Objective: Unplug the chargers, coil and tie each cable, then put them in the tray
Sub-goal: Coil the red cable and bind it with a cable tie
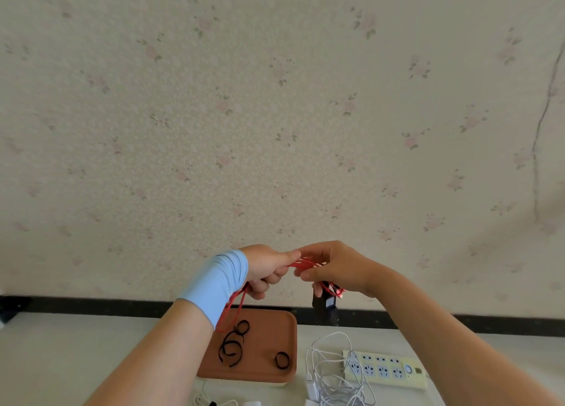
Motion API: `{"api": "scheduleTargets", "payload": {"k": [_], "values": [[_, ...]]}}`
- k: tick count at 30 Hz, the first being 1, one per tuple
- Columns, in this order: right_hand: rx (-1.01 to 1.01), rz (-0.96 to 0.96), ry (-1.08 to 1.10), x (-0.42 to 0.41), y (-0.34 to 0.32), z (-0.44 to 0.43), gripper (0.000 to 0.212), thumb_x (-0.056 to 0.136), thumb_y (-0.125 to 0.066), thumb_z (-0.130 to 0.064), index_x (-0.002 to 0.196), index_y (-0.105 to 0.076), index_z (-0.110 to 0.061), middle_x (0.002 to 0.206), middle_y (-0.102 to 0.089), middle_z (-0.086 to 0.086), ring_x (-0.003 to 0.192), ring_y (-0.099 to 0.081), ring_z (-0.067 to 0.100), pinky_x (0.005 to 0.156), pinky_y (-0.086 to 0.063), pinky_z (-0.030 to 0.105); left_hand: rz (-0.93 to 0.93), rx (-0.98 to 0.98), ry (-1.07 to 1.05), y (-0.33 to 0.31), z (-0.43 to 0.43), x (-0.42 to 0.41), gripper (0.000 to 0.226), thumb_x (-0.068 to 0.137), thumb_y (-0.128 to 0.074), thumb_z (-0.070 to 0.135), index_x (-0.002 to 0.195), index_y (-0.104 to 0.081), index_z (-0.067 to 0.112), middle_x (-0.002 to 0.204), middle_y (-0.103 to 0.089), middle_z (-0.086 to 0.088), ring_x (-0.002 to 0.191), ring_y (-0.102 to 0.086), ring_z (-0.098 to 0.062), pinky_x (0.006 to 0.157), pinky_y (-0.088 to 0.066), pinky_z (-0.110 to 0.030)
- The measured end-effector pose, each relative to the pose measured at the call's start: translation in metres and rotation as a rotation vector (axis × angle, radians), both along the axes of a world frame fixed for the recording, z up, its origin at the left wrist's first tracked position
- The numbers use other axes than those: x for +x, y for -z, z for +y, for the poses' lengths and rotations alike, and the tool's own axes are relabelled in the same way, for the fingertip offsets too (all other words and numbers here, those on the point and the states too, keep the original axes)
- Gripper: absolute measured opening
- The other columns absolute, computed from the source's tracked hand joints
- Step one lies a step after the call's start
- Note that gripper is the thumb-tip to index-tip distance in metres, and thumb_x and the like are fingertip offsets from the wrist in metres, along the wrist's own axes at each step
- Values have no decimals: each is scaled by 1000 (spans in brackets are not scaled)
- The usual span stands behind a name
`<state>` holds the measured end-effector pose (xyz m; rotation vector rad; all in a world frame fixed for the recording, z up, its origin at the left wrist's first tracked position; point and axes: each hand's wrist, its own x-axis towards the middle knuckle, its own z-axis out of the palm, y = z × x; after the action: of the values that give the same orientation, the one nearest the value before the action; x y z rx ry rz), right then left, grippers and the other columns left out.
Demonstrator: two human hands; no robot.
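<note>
A red cable (302,264) is held up in the air between two hands, above the far side of a counter and in front of a wall. The left hand (266,269) has its fingers curled round the cable in a fist, and the right hand (333,268) pinches the same cable between thumb and fingers. The two hands are close together, with only a short stretch of red cable showing between them. Below the left hand, loops of the red cable hang down past the wrist, which wears a light blue sleeve (220,280). Below the right hand hangs a black charger block (324,303), with red cable bunched against its top.

Under the hands, a brown tray (266,338) with rounded corners sits on the pale counter (91,344). In its left half lie several black ties (232,344), curled and overlapping. One more black tie ring (282,359) lies apart from them near the tray's right edge. No cable is in the tray.

Just right of the tray lies a loose tangle of white cable (330,372), and a white charger (312,387) sits at its lower left. The tangle reaches the left end of a pale yellow power strip (382,367) with two rows of sockets. Whether anything is plugged into the strip cannot be told.

Behind everything rises a wall (275,130) papered with small faded flowers, with a dark strip along its base.
</note>
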<state>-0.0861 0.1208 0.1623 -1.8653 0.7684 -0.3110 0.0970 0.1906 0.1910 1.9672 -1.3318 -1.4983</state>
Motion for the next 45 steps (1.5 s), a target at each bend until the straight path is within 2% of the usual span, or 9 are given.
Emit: {"api": "scheduleTargets", "payload": {"k": [2,4,9,13,26,31,36,41,45], "values": [[-4,0,12,3,0,1,26,101,-59,-13,123,-70,-22,73,-71,-4,55,-52,11,60,-46,27,145,8,-62,-2,1,3,52,99,-42,55,58,-35,22,52,-22,6,42,-13,-11,45,-26,-22],[29,14,7,7,1,1,23,105,-50,-16,114,-72,-11,54,-51,-6,50,-39,9,68,-40,33,258,-22,-116,-6,1,7,47,99,-42,53,66,-45,20,54,-24,7,41,-14,-9,47,-31,-22],[49,60,117,11,-3,-2,27,106,-46,-22,96,-70,-15,58,-44,-8,55,-40,10,80,-53,37,254,-124,-133,-8,5,16,25,101,-51,33,101,-64,11,60,-46,7,44,-36,-6,57,-55,-29],[87,19,208,12,-2,-8,23,104,-46,-15,95,-68,-14,60,-45,-7,60,-41,12,78,-54,38,313,-82,-114,-6,8,24,25,104,-46,23,111,-65,8,70,-57,5,49,-45,-7,62,-55,-29],[212,-59,252,34,-3,10,21,104,-45,-25,96,-61,-14,55,-39,-7,47,-35,10,71,-52,38,874,-244,-603,2,-13,0,33,106,-34,23,82,-54,12,63,-46,1,49,-39,-11,62,-45,-29],[229,22,167,35,-1,14,50,83,-66,-69,89,-65,-19,56,-43,-8,51,-37,10,71,-45,36,702,-384,-607,6,-14,-11,33,105,-41,22,80,-60,10,78,-60,-7,75,-58,-18,71,-51,-33],[193,67,97,32,-5,13,35,75,-81,-49,82,-70,-17,59,-48,-6,51,-40,10,71,-47,35,760,-409,-468,4,-8,-17,37,106,-37,20,124,-57,-5,123,-65,-20,113,-62,-30,102,-49,-43],[98,96,134,27,-3,13,24,82,-68,-25,93,-72,-4,66,-55,-2,62,-50,14,64,-47,25,932,-435,-337,-4,-1,-23,31,106,-31,14,93,-57,3,122,-67,-19,120,-61,-30,101,-49,-43],[174,82,-31,22,-5,18,28,98,-50,-25,105,-70,-6,86,-76,-10,73,-54,8,73,-44,22,1116,-389,-490,-7,0,-26,32,103,-38,15,74,-51,9,93,-70,-16,86,-71,-30,102,-46,-47]]}}
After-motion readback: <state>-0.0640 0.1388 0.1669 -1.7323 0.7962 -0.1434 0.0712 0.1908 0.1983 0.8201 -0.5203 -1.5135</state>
